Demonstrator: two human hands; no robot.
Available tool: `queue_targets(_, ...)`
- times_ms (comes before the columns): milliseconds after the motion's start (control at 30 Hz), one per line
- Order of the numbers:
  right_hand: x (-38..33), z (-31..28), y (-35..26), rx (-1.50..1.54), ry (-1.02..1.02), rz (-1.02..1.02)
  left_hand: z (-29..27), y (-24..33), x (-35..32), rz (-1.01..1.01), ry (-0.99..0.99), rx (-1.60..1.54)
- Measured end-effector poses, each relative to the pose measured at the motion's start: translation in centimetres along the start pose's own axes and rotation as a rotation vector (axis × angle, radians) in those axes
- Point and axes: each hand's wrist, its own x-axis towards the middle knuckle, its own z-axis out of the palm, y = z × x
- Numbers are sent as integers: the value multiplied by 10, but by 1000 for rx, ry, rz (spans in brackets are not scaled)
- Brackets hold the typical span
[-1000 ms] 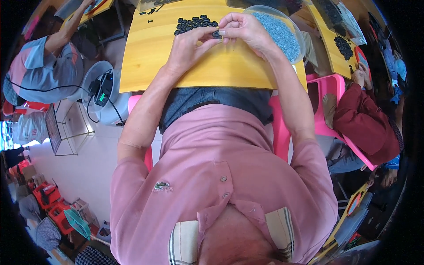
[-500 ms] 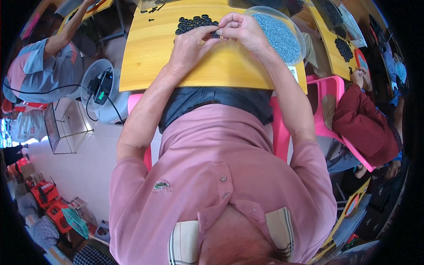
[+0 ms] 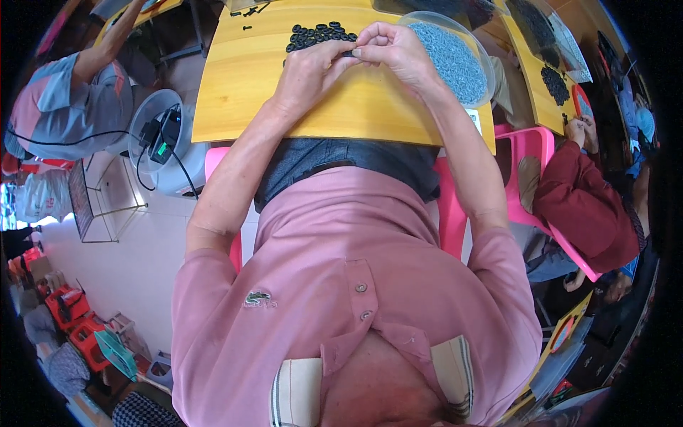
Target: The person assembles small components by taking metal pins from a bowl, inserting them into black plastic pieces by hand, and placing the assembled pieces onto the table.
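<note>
Over the yellow table (image 3: 242,92), my left hand (image 3: 311,75) and my right hand (image 3: 398,57) meet with thumbs and forefingers pinched together. Between the fingertips shows a bit of a small black part (image 3: 348,54), mostly covered by them. Just beyond my left hand lies a loose pile of small round black rings (image 3: 313,34). To the right of my right hand stands a round clear tub (image 3: 489,73) holding many tiny grey-blue pieces (image 3: 452,64), too small to make out singly.
Several small black pieces (image 3: 249,11) lie near the table's far left. A pink chair (image 3: 530,146) stands at the right, where a person in dark red (image 3: 587,199) works. Another person (image 3: 71,107) sits at the left, near a clear bin (image 3: 135,153) with a black cabled device (image 3: 160,135).
My hands stay pinched together at nearly the same spot, with only slight finger movement. The view has shifted a little.
</note>
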Motion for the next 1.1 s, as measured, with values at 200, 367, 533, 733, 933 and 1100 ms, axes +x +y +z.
queue_targets(200,3,-7,4,6,-40,26,-3,2,4,-129,-49,-100)
queue_targets(367,3,-7,5,-10,-49,36,-5,0,3,-96,-39,-97)
queue_targets(533,1,-9,3,90,-79,77,-5,-1,1,-76,-46,-90)
queue_targets(733,1,-13,2,85,-109,91,-6,2,1,-93,-68,-100)
queue_targets(933,5,-15,2,77,-123,87,-5,0,4,-73,-47,-104)
queue_targets(1100,6,-7,2,79,-96,38,-5,-8,1,33,-12,-30)
